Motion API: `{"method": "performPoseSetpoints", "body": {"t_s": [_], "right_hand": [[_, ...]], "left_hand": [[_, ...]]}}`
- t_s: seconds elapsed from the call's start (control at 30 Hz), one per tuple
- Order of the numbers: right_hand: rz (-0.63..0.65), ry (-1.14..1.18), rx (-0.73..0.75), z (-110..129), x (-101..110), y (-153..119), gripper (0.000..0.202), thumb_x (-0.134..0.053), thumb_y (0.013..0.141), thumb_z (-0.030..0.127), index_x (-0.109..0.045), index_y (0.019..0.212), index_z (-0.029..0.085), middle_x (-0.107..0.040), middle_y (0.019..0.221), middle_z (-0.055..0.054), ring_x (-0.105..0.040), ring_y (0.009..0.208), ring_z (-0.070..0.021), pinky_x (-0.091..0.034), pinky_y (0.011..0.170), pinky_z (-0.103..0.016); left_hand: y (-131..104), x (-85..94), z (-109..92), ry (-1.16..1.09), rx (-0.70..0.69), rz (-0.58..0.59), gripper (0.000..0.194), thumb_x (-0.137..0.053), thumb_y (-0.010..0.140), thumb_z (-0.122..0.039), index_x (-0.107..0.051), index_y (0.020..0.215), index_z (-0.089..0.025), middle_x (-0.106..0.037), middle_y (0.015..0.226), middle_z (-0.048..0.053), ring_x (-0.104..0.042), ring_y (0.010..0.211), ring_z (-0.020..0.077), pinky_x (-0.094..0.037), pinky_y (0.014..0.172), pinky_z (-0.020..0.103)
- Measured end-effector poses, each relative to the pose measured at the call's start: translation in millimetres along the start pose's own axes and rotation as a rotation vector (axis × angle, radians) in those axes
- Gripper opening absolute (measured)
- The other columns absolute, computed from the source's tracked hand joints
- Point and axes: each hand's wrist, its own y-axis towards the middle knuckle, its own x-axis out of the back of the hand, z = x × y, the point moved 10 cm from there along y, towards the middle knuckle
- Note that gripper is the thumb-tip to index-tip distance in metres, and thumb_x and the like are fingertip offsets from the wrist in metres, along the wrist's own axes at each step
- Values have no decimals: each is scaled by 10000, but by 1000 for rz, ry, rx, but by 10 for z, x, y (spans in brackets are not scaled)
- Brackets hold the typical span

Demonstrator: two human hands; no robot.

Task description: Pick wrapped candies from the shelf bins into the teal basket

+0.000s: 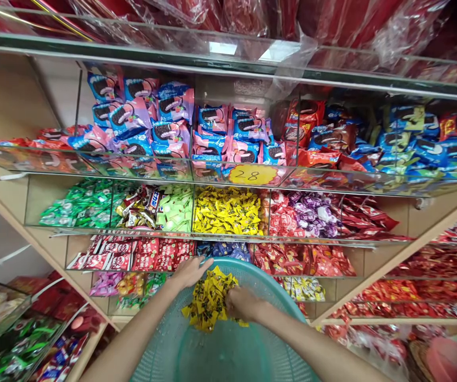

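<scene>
A teal plastic basket (280, 297) with perforated sides is in front of me, below the shelves. My left hand (191, 271) is closed over its far rim, left of centre. Inside the basket lies a heap of yellow-wrapped candies (212, 297) against the far wall. My right hand (244, 303) is down in the basket at the right side of this heap. Its fingers are curled into the candies, and the fingertips are partly hidden. More candies in the same yellow wrappers (228, 209) fill a shelf compartment straight ahead.
Glass-fronted shelves rise just beyond the basket. Blue and pink cookie packets (129, 116) stand higher up, behind a yellow price tag (245, 174) reading 28. Green-wrapped candies (85, 204) lie left, purple-wrapped candies (316, 212) right. A pink container (451, 358) sits at lower right.
</scene>
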Motion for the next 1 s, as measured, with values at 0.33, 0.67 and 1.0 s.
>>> {"method": "performPoseSetpoints", "body": {"t_s": [0.33, 0.67, 1.0], "right_hand": [[8, -68, -29, -74, -136, 77, 253, -566, 678, 133, -725, 842, 241, -711, 910, -21, -646, 890, -201, -475, 710, -229], [-40, -117, 10, 179, 442, -190, 221, -571, 730, 162, -708, 895, 216, -701, 951, -61, -633, 886, -211, -463, 736, -264], [-488, 66, 267, 461, 1749, -492, 96, -565, 801, 204, -661, 813, 195, -658, 771, -23, -574, 705, -124, -352, 607, -203]], "left_hand": [[22, -6, 14, -16, 7, -14, 849, -125, 756, -768, -491, 1292, -222, -550, 1276, 96, -522, 1143, 285, -399, 900, 357], [38, -25, 40, -26, -6, -27, 832, -135, 757, -768, -498, 1279, -232, -567, 1254, 101, -533, 1123, 293, -413, 878, 362], [28, -20, -11, -16, -40, -40, 759, -131, 792, -726, -532, 1220, -244, -595, 1214, 90, -551, 1094, 282, -421, 861, 363]]}}
